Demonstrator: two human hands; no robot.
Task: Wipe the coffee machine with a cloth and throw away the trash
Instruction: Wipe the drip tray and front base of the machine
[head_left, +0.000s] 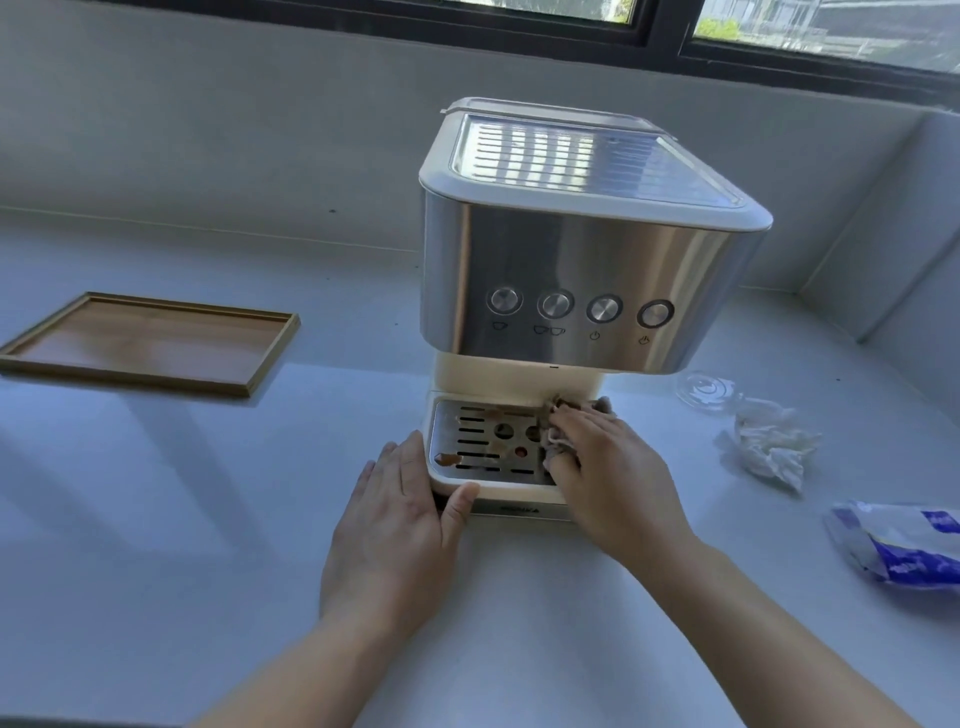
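Observation:
A steel and cream coffee machine (582, 270) stands on the white counter. Its metal drip tray (478, 441) at the base carries brown coffee stains. My right hand (613, 467) presses a greyish cloth (582, 408) flat onto the right part of the drip tray. My left hand (400, 525) braces the tray's front left corner, thumb on its front edge. To the right of the machine lie a crumpled white tissue (769, 447), a clear plastic lid (704, 389) and a blue and white wrapper (898, 540).
A shallow wooden tray (150, 343) lies on the counter at the left. A white wall runs behind the machine under a dark-framed window (670, 36). The counter ends in a corner wall at the right.

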